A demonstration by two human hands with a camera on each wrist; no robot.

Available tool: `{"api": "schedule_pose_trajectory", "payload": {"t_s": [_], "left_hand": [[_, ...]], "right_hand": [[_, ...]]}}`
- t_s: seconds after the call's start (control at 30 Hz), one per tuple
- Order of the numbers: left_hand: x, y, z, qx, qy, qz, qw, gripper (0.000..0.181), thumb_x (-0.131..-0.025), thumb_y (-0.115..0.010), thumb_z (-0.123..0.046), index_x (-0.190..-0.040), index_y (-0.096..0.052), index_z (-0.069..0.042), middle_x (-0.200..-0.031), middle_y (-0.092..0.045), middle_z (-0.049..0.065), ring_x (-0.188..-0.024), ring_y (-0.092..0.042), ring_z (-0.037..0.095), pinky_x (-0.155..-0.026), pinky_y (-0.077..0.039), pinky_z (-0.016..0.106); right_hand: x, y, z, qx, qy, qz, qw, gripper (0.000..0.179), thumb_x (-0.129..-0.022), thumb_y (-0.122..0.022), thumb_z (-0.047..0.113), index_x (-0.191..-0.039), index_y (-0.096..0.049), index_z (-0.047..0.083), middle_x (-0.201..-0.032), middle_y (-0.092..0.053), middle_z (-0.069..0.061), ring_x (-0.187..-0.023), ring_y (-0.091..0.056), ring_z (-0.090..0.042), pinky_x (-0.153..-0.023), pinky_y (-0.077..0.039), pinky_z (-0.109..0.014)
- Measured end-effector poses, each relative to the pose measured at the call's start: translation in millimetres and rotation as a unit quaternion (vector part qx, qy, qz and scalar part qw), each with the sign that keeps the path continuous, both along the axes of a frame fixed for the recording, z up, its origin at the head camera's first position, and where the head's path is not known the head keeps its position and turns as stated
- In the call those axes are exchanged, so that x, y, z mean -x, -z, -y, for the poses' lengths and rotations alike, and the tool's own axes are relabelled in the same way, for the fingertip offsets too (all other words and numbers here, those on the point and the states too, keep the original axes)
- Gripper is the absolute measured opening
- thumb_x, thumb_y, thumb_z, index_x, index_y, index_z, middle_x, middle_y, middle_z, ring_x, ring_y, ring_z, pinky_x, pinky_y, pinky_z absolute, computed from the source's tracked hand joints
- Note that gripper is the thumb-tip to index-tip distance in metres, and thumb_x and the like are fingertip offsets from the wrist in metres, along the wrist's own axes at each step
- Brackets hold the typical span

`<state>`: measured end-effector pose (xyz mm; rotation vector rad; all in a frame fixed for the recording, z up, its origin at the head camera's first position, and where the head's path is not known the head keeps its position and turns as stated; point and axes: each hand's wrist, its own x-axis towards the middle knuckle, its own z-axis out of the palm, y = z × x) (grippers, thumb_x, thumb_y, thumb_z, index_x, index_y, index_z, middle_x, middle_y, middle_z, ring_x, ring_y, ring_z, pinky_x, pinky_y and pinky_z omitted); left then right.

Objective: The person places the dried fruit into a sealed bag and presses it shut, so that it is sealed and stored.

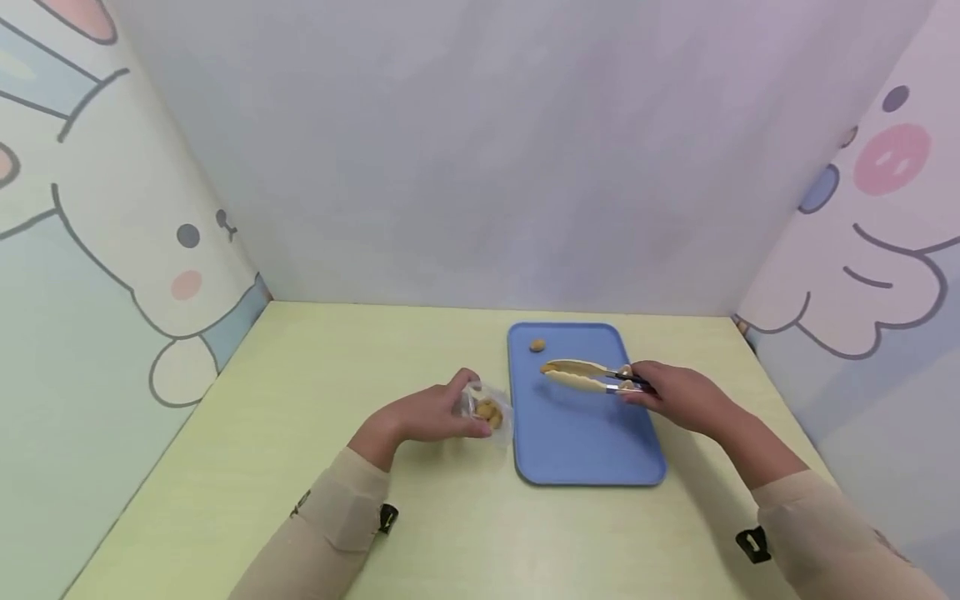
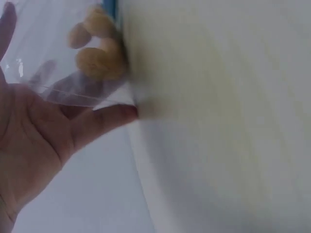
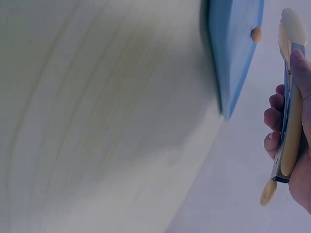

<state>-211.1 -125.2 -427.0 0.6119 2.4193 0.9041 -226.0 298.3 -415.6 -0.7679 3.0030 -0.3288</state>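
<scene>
In the head view my left hand [image 1: 435, 412] holds a clear plastic bag [image 1: 504, 402] beside the tray's left edge, thumb and fingers at its sides. Several tan, nut-like pieces [image 2: 99, 48] lie inside the bag. My right hand [image 1: 678, 396] grips a pair of tongs [image 3: 290, 102] with cream-coloured heads and metal arms. The tongs reach left over a blue tray [image 1: 588, 454], and a brownish piece [image 1: 548, 367] shows at their tips. Another tan nut-like piece [image 1: 537, 344] lies near the tray's far left corner.
A pale yellow table [image 1: 300, 350] carries the tray. Behind it stands a plain wall [image 1: 465, 167], with cartoon-printed walls to the left and right. Each sleeve has a black buckle [image 1: 387, 517] hanging from it.
</scene>
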Motion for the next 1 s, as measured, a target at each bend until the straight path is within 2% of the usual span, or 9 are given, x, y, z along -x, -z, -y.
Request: {"api": "schedule_pose_trajectory", "payload": {"t_s": [0.1,0.2,0.33,0.47,0.63,0.77,0.87,1.0], "left_hand": [[-0.6,0.1,-1.5,0.012,0.007,-0.006,0.9999,0.085,-0.076,-0.070,-0.067,-0.140,-0.026,-0.032,-0.098,-0.063,0.000,-0.094,-0.058,0.015,-0.090,-0.044,0.039],[0.0,1.0,-1.4,0.028,0.016,-0.013,0.9994,0.088,-0.075,-0.073,-0.066,-0.141,-0.028,-0.031,-0.104,-0.061,-0.003,-0.097,-0.058,0.014,-0.090,-0.044,0.038],[0.3,1.4,-0.4,0.046,0.040,-0.025,0.9978,0.079,-0.075,-0.074,-0.064,-0.135,-0.036,-0.029,-0.099,-0.062,-0.007,-0.089,-0.059,0.013,-0.081,-0.046,0.035],[-1.6,3.0,1.0,0.045,0.056,-0.037,0.9967,0.073,-0.076,-0.071,-0.067,-0.129,-0.035,-0.031,-0.094,-0.063,-0.008,-0.083,-0.059,0.011,-0.076,-0.046,0.032],[-1.9,5.7,5.5,0.029,0.044,-0.039,0.9979,0.076,-0.075,-0.067,-0.072,-0.128,-0.032,-0.031,-0.093,-0.062,-0.004,-0.081,-0.059,0.013,-0.075,-0.047,0.032],[0.3,7.3,9.2,0.010,0.026,-0.027,0.9992,0.076,-0.077,-0.067,-0.070,-0.129,-0.030,-0.029,-0.097,-0.060,0.000,-0.084,-0.059,0.016,-0.077,-0.046,0.034],[2.1,8.2,10.6,0.004,0.017,-0.015,0.9997,0.077,-0.078,-0.066,-0.070,-0.130,-0.028,-0.029,-0.102,-0.059,0.001,-0.089,-0.058,0.017,-0.080,-0.046,0.036],[3.0,8.1,8.9,0.003,0.016,-0.014,0.9998,0.078,-0.079,-0.064,-0.072,-0.132,-0.026,-0.030,-0.102,-0.060,0.001,-0.090,-0.058,0.018,-0.082,-0.045,0.036]], "right_hand": [[-6.8,-6.0,2.2,-0.002,-0.008,-0.008,0.9999,0.024,-0.090,-0.069,0.043,-0.095,-0.053,0.025,-0.072,-0.044,0.013,-0.060,-0.040,-0.005,-0.057,-0.033,-0.026],[-14.0,-12.4,6.9,-0.002,-0.022,-0.017,0.9996,0.025,-0.089,-0.070,0.043,-0.098,-0.055,0.025,-0.073,-0.045,0.015,-0.062,-0.040,-0.003,-0.058,-0.034,-0.025],[-25.4,-20.2,14.3,0.001,-0.040,-0.019,0.9990,0.027,-0.089,-0.070,0.042,-0.101,-0.056,0.023,-0.074,-0.044,0.016,-0.062,-0.040,-0.002,-0.058,-0.034,-0.024],[-36.5,-23.5,21.8,0.002,-0.052,-0.019,0.9985,0.027,-0.088,-0.070,0.042,-0.102,-0.056,0.023,-0.074,-0.044,0.017,-0.062,-0.039,0.000,-0.057,-0.034,-0.023],[-46.6,-27.1,31.7,0.004,-0.064,-0.030,0.9975,0.028,-0.088,-0.070,0.043,-0.105,-0.057,0.024,-0.075,-0.045,0.019,-0.063,-0.040,0.002,-0.058,-0.035,-0.022],[-52.1,-31.8,39.8,0.012,-0.075,-0.060,0.9953,0.030,-0.087,-0.071,0.045,-0.105,-0.057,0.025,-0.076,-0.044,0.021,-0.063,-0.040,0.004,-0.058,-0.035,-0.021],[-54.6,-35.3,45.8,0.012,-0.081,-0.085,0.9930,0.032,-0.085,-0.073,0.044,-0.103,-0.056,0.024,-0.075,-0.044,0.021,-0.062,-0.039,0.004,-0.056,-0.035,-0.021],[-54.4,-39.2,54.3,-0.008,-0.078,-0.090,0.9928,0.036,-0.086,-0.069,0.050,-0.105,-0.057,0.022,-0.075,-0.045,0.019,-0.062,-0.039,0.002,-0.055,-0.035,-0.021]]}}
